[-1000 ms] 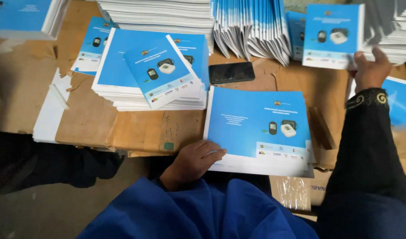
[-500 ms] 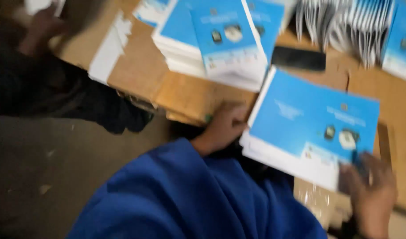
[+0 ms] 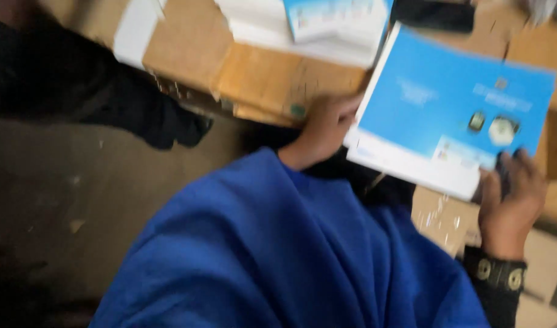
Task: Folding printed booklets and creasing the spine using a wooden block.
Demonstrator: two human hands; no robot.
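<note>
Blue-covered booklet stack [image 3: 454, 115], white page edges, left hand [image 3: 324, 130], right hand [image 3: 510, 203]

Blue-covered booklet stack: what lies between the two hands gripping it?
In the head view, only the blue-covered booklet stack itself spans from left hand to right hand; nothing else shows between.

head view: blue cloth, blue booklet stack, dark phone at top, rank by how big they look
1. blue cloth, largest, though nearest the camera
2. blue booklet stack, held by left hand and right hand
3. dark phone, partly cropped
</note>
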